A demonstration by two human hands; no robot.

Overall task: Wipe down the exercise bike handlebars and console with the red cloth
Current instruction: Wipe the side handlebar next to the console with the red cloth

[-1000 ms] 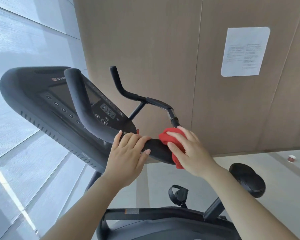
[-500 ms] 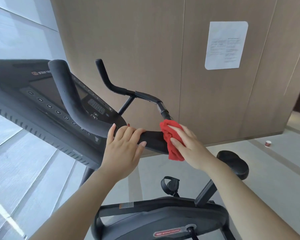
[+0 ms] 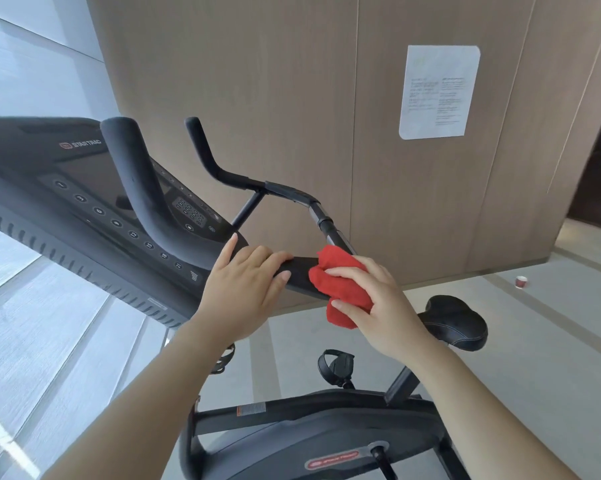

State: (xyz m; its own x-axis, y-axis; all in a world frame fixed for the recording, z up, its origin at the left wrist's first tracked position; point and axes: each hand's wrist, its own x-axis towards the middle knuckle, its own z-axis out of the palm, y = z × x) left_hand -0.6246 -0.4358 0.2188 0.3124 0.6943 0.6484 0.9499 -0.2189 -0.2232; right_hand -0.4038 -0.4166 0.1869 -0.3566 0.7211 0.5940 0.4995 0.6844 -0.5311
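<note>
My right hand point(image 3: 378, 306) bunches the red cloth point(image 3: 340, 292), soft and light, on the handlebar point(image 3: 300, 273); left hand point(image 3: 247, 289) grips beside it.

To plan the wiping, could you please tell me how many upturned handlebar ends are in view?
2. The near end rises in front of the console; the far end stands against the wooden wall. No others seem hidden.

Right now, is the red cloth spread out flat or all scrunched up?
Scrunched up. The red cloth bulges in lumpy folds under the right hand, which grips it against the handlebar.
</note>
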